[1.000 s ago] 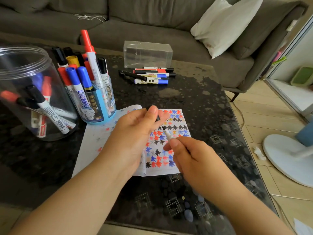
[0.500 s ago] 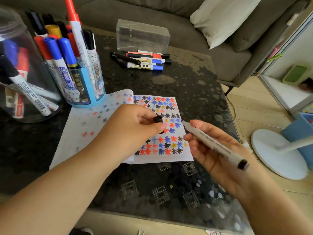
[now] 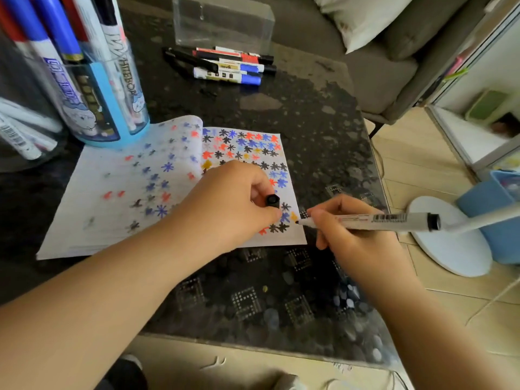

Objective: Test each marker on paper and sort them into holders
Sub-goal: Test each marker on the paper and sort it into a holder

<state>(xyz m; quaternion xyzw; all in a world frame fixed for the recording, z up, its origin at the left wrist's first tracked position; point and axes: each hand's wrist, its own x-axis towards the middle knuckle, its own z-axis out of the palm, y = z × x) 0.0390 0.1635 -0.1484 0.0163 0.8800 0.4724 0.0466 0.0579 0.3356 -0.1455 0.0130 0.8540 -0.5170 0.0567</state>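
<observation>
While left hand (image 3: 233, 201) fingers pinch black cap (image 3: 272, 200), right hand (image 3: 351, 235) grips marker (image 3: 365, 222), tip on paper (image 3: 112, 192)

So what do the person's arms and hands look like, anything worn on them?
Both forearms are bare as far as the frame shows: no sleeves, watch or bracelet. The left hand and right hand are ungloved, with no rings visible on the fingers.

Head-worn view, close, angled downward
</observation>
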